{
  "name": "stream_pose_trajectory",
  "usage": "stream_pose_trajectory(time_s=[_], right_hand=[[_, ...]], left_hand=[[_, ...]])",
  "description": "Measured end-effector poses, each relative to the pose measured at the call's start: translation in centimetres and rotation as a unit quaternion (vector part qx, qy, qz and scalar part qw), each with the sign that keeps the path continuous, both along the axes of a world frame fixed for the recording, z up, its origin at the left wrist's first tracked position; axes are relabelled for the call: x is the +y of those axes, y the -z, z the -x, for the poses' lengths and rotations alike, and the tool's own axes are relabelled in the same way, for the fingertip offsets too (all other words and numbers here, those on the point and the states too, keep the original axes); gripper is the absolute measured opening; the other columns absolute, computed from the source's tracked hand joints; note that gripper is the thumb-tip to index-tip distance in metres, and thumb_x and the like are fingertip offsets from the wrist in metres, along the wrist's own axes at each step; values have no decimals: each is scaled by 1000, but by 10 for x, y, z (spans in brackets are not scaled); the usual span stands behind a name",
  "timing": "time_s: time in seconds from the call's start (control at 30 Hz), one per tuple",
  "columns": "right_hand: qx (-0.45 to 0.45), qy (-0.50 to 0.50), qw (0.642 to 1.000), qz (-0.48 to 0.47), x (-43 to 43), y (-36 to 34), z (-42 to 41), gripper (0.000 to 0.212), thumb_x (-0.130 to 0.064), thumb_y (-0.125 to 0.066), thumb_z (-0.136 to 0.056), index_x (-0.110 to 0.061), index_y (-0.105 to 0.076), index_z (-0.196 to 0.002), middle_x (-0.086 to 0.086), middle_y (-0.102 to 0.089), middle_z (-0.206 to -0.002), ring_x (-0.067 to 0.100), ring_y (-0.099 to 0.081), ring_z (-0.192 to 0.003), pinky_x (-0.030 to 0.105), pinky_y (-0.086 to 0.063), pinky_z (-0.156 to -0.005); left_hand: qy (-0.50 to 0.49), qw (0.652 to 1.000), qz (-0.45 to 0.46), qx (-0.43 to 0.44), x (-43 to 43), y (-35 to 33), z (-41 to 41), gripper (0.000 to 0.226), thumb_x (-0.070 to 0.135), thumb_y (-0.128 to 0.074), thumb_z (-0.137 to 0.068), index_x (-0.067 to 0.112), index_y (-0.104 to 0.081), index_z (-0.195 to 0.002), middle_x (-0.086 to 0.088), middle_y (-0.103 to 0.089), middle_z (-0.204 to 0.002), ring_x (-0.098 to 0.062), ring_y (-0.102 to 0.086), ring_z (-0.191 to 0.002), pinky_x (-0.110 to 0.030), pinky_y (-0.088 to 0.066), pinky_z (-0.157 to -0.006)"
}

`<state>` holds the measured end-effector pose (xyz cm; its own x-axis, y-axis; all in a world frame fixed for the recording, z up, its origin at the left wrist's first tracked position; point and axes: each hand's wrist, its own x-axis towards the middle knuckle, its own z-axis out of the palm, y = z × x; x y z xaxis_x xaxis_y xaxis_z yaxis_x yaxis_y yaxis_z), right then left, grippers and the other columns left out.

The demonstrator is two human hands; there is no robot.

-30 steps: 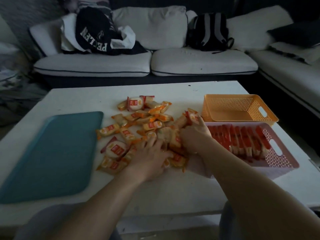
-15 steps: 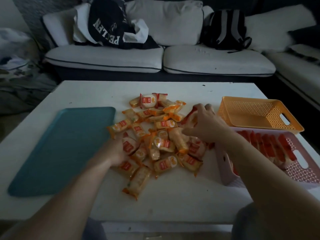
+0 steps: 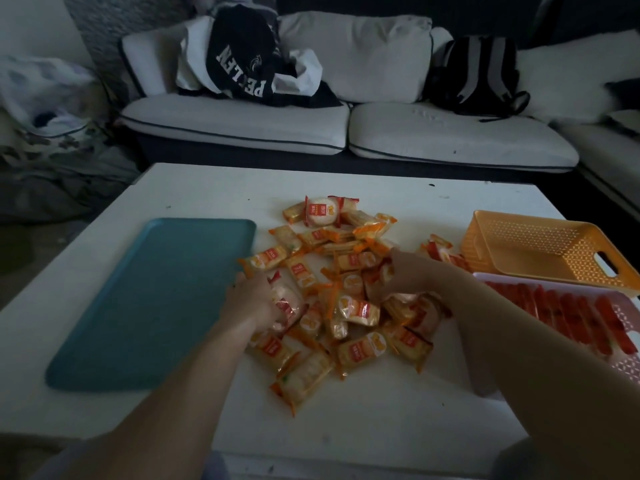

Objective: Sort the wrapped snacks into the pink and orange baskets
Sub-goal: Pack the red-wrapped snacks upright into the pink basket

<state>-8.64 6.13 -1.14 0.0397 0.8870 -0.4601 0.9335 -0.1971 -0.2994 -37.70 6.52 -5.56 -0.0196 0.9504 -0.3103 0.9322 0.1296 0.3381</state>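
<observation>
The pink basket (image 3: pixel 628 370) and orange basket (image 3: pixel 540 244) lie right of the right hand (image 3: pixel 405 277), grip unclear; the left hand (image 3: pixel 254 299) grips a snack (image 3: pixel 289 299).

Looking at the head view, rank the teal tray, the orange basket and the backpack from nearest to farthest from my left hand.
1. Teal tray, just left of the left hand.
2. Orange basket, right, across the snack pile.
3. Backpack, on the sofa beyond the table.
</observation>
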Motion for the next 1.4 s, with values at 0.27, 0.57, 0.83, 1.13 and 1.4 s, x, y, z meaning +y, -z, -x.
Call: stream_pose_trajectory(time_s=[0.27, 0.57, 0.83, 1.13, 1.4], right_hand=[[110, 53, 992, -7, -11, -5, -6, 107, -48, -92, -62, -21, -33, -148, -6, -52, -126, 22, -52, -117, 39, -46, -101], [177, 156, 964, -121, -14, -6, -23, 86, -51, -86, -71, -21, -40, -137, -1, -56, -108, 14, -57, -92, 30, -50, -70], [124, 83, 979, -140, -20, -12, -37, 92, -73, -70, -72, -30, -34, -144, 5, -46, -135, 27, -52, -119, 45, -53, -93], [229, 196, 936, -184, -21, -18, -36, 100, -80, -73, -61, -28, -40, -139, 6, -51, -130, 25, -59, -112, 42, -59, -88], [517, 237, 798, -199, -41, -41, 21, 78, -63, -76, -76, -18, -45, -132, 10, -61, -120, 16, -71, -96, 34, -61, -73]], left_hand=[[-70, 962, -97, -244, -3, -26, -8, 35, 27, -76, -87, 18, -49, -108, -3, -61, -96, -26, -69, -79, -43, -63, -67], [-145, 850, -12, -507, -2, -35, -33, 43, 12, -81, -82, 20, -57, -116, -6, -70, -110, -22, -74, -93, -41, -65, -75], [-169, 781, 37, -600, 4, -34, -75, 22, 14, -78, -87, 19, -66, -105, -4, -77, -99, -16, -76, -85, -31, -61, -69], [-180, 735, 98, -646, 3, -40, -110, 27, 19, -76, -86, 15, -70, -112, -8, -78, -99, -23, -74, -95, -34, -58, -71], [-31, 649, 149, -745, -5, -56, -107, 39, 19, -68, -89, 11, -68, -127, -19, -68, -129, -35, -65, -122, -52, -49, -106]])
